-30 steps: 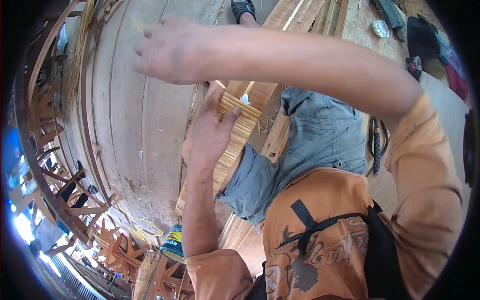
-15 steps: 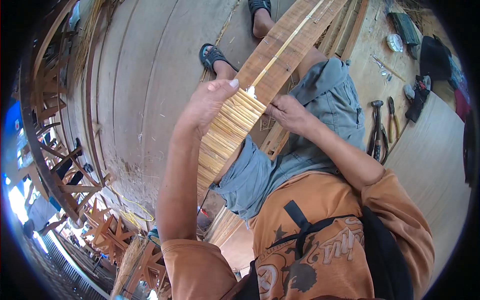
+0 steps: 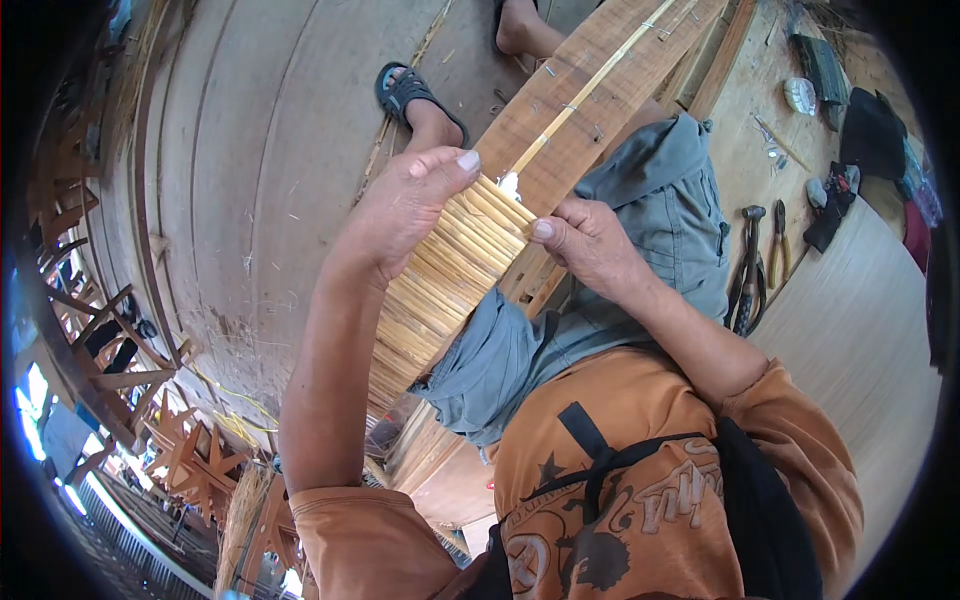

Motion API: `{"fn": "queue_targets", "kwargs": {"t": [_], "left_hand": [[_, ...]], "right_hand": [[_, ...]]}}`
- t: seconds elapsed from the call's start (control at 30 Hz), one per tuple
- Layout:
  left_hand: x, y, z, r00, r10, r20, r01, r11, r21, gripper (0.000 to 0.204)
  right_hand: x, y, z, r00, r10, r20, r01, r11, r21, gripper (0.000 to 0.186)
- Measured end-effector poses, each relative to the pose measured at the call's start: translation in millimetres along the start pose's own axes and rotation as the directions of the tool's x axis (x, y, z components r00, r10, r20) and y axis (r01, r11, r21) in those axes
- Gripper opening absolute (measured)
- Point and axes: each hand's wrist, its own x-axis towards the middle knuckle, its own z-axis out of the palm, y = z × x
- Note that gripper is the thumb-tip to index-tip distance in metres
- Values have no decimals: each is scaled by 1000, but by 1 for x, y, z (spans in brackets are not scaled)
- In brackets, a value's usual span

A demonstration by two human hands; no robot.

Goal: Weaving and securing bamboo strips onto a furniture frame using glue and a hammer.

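A long wooden board (image 3: 560, 135) runs diagonally across my lap, with a thin pale strip (image 3: 573, 103) along its middle and several bent nails in it. Over its near part lies a mat of slim yellow sticks (image 3: 440, 275), set side by side across the board. A small white bit (image 3: 509, 185) sits where the strip meets the last stick. My left hand (image 3: 425, 195) grips the mat's left edge, thumb on the end stick. My right hand (image 3: 595, 245) pinches the opposite edge, its thumb on top and the other fingers partly hidden.
To the right a hammer (image 3: 748, 265) and pliers (image 3: 779, 240) lie beside a pale sheet (image 3: 860, 300). Farther off are a glass dish (image 3: 799, 95) and a dark block (image 3: 818, 65). Another person's sandalled foot (image 3: 415, 98) rests on the floor. Wooden star-shaped frames (image 3: 195, 455) stand at the lower left.
My right hand has come up from beside the board, and its thumb now presses on the mat's edge. The board has shifted slightly right in view.
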Motion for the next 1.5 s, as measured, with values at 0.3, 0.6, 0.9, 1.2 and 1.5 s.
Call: {"fn": "queue_targets", "kwargs": {"t": [0.3, 0.6, 0.9, 1.2, 1.5], "left_hand": [[-5, -5, 5, 986, 156, -64, -133, 954, 268, 39], [7, -10, -2, 984, 162, -76, -149, 977, 153, 51], [-3, 5, 4, 998, -64, -8, 64, 991, 121, 43], [0, 9, 11, 992, -31, 121, 18, 995, 102, 63], [-1, 9, 7, 996, 10, 92, -24, 987, 156, 56]], "right_hand": [[-10, -11, 7, 990, 108, -93, -106, 994, 32, 46], [-1, 2, 7, 997, -20, -73, 17, 999, -34, 41], [1, 13, 12, 989, -93, -111, 94, 996, 0, 40], [-13, -11, -1, 998, -50, -46, 48, 998, -42, 41], [-132, -36, -38, 985, 160, 59, -164, 985, 56, 34]]}}
